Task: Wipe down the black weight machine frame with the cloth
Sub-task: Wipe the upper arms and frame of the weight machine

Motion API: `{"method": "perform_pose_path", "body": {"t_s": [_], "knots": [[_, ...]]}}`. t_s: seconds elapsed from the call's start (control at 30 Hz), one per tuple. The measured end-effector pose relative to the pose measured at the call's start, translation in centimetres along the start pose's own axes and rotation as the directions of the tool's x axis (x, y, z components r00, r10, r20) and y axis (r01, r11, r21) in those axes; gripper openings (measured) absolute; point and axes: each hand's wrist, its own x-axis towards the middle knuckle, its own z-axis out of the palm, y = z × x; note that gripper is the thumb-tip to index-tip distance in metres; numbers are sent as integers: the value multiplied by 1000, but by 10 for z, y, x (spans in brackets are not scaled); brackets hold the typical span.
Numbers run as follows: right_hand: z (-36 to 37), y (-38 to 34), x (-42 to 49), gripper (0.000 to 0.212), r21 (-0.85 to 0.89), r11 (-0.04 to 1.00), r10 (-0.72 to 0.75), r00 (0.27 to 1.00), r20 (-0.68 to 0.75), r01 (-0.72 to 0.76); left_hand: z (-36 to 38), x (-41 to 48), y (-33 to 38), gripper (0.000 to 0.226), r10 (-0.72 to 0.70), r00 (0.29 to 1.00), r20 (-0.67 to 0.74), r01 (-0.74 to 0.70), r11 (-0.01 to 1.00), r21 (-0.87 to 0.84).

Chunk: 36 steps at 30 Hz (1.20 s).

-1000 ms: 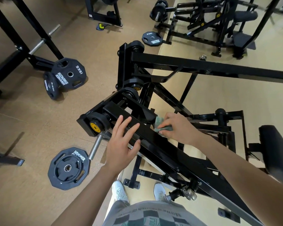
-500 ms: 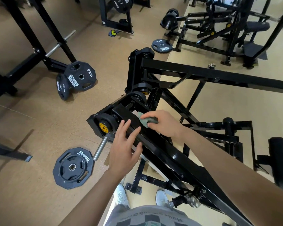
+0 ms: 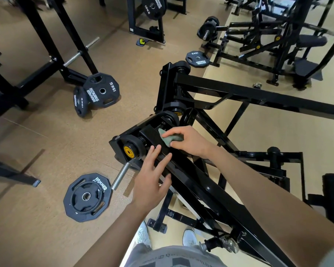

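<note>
The green cloth (image 3: 169, 139) lies on the upper end of the black frame bar (image 3: 200, 186), pinched between the curled fingers and thumb of the right hand (image 3: 189, 140). Just below it, the left hand (image 3: 151, 175) rests flat on the bar, fingers spread. A weight plate (image 3: 87, 197) lies on the floor left of the bar.

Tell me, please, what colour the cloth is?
The cloth is muted green, clearest in the head view.

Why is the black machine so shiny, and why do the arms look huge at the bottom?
Head view: light glints in small white spots on the glossy black frame; the wide-angle lens, close to the arms, likely swells them near the edge; left hand and right hand, gripping the green cloth, look sharp.
</note>
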Motion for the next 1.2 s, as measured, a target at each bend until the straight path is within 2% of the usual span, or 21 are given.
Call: {"method": "perform_pose_path", "body": {"t_s": [0.13,0.3,0.5,0.63,0.7,0.77,0.9,1.0,1.1,1.2], "knots": [[-5,5,-9,34,62,998,19,999,26,-21,0,0,-2,65,10,1000,9,-10,1000,-20],[4,-5,8,34,81,997,4,1000,-15,-3,-2,0,-3,68,17,1000,25,-15,999,-46],[8,-11,20,31,17,999,-27,999,-32,27,-7,1,-8,70,21,999,50,-19,999,-46],[-3,0,-15,29,-68,997,26,1000,-17,-27,-9,3,-10,73,52,997,63,-49,997,-57],[-3,5,-40,28,-96,995,15,996,-88,-23,-10,3,-12,74,58,996,72,-53,996,-71],[6,5,-70,27,-30,999,23,976,-215,-31,-10,3,-13,74,51,996,76,-44,994,-97],[41,-7,-129,33,145,989,88,875,-476,-20,-12,-3,-11,55,21,999,40,-11,969,-246],[76,-15,-155,40,273,960,205,838,-506,-70,-20,-14,2,54,14,993,119,39,901,-431],[105,-23,-170,36,399,910,318,808,-497,-112,-26,-27,13,63,137,953,271,47,815,-578],[131,-23,-177,24,360,925,309,795,-523,-123,-21,-37,10,46,198,924,326,62,766,-640]]}}
